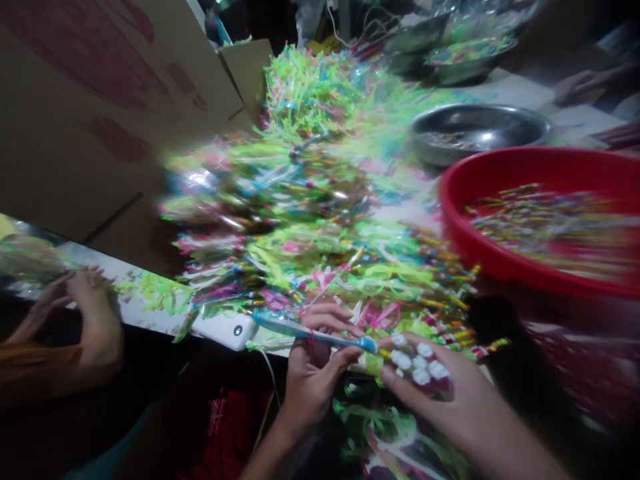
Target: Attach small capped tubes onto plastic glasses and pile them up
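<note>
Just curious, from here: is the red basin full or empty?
Partly full: the basin holds colored sticks, with bare red showing around them.

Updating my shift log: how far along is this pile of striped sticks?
Looks done: the big heap of sticks with green and pink plastic streamers. In hand: the left hand pinches a blue stick, the right hand against small white pieces. Left: the red basin holds striped sticks, apparently without streamers, though blur hides detail.

We can't make out single strips in the motion-blurred heap (280, 200), and the red basin (480, 263) runs off the right edge, its contents smeared too.
</note>
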Action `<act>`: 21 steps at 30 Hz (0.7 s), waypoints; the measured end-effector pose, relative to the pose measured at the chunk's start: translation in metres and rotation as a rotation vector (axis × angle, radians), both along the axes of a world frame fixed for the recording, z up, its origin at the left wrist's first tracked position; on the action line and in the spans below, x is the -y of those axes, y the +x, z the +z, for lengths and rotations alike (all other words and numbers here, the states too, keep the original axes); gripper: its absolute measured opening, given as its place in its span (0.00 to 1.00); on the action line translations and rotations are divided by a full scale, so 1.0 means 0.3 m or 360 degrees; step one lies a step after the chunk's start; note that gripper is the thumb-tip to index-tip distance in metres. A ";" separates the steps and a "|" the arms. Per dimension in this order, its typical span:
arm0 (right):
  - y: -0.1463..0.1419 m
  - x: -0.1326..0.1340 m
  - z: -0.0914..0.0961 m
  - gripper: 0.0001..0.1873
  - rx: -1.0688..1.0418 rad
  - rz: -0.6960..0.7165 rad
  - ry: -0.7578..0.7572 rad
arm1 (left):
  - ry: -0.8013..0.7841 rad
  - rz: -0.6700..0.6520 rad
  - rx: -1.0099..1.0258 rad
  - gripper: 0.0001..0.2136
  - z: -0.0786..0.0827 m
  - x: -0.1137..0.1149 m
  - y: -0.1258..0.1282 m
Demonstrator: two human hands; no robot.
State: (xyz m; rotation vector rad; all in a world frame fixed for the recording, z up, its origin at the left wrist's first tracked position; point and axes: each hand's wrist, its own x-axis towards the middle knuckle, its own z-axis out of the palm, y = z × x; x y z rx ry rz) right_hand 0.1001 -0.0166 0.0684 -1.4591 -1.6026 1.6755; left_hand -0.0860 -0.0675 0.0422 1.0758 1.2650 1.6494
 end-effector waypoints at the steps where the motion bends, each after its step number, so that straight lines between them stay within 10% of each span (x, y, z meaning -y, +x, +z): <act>1: 0.004 -0.028 0.009 0.29 0.0034 -0.0023 0.0074 | -0.0009 0.0036 -0.0116 0.09 -0.002 -0.005 -0.016; 11: -0.104 -0.325 0.080 0.13 -0.0023 -0.0169 0.1081 | 0.0046 0.0348 -0.2305 0.16 -0.020 -0.126 -0.208; 21: -0.331 -0.535 0.049 0.07 0.0152 -0.0060 0.1549 | 0.0253 0.0481 -0.2218 0.04 0.033 -0.188 -0.308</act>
